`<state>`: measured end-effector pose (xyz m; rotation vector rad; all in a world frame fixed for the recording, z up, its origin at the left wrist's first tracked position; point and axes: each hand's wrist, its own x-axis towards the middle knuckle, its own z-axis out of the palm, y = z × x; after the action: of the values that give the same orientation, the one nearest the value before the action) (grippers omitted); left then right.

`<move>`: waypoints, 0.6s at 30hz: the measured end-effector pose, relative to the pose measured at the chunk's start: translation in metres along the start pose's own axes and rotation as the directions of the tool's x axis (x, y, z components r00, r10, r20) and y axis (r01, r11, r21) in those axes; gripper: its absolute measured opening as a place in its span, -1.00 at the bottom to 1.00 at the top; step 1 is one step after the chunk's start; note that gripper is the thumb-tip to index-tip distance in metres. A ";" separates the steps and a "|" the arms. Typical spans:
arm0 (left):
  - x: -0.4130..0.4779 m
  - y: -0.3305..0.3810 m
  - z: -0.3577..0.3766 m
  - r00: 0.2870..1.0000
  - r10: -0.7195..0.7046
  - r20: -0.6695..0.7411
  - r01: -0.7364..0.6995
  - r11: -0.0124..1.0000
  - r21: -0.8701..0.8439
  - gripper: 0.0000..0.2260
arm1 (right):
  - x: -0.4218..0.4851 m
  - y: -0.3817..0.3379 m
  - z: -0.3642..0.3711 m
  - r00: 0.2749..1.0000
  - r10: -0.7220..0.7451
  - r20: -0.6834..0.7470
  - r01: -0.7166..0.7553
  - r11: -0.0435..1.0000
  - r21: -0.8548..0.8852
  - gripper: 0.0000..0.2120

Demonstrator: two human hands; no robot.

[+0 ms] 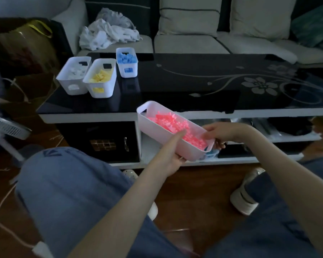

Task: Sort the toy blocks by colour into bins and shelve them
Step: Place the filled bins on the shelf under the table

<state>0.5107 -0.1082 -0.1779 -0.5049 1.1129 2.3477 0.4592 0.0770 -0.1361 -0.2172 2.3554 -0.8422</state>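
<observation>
Pink-block bin (153,125) tilted, left grip (171,155) under side, right grip (220,133) on end

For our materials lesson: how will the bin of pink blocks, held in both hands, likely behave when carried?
The bin probably stays stiff: its walls keep shape where the left hand and right hand grip its near end. It looks tilted, so the loose pink blocks may slide and shift the weight. Plastic throughout, it is likely light.

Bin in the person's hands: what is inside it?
The white bin holds a heap of pink blocks. Its floor and any deeper blocks are covered by that heap.
</observation>
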 end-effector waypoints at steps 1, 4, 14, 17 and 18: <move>0.002 -0.011 -0.001 0.999 -0.047 -0.014 0.048 0.998 0.050 -0.36 | 0.001 0.009 0.002 1.000 0.021 0.018 -0.020 1.000 -0.017 -0.82; 0.015 -0.032 -0.006 0.976 -0.213 -0.054 0.218 0.966 0.141 -0.28 | 0.008 0.039 0.014 0.995 0.090 0.050 -0.088 0.996 -0.031 -0.81; 0.116 -0.076 0.011 0.936 -0.217 -0.277 0.348 0.698 0.626 -0.38 | 0.072 0.123 0.063 0.953 0.299 -0.053 -0.260 0.894 0.365 -0.82; 0.159 -0.082 0.002 0.931 -0.118 -0.346 0.313 0.747 0.587 -0.61 | 0.101 0.141 0.077 0.935 0.339 -0.099 -0.232 0.802 0.551 -0.79; 0.172 -0.083 -0.003 0.928 -0.096 -0.360 0.299 0.768 0.567 -0.69 | 0.110 0.144 0.082 0.936 0.337 -0.102 -0.210 0.766 0.607 -0.80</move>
<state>0.4194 -0.0185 -0.3195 -0.7131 1.7788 1.6078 0.4291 0.1094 -0.3298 0.4917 2.0985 -1.4459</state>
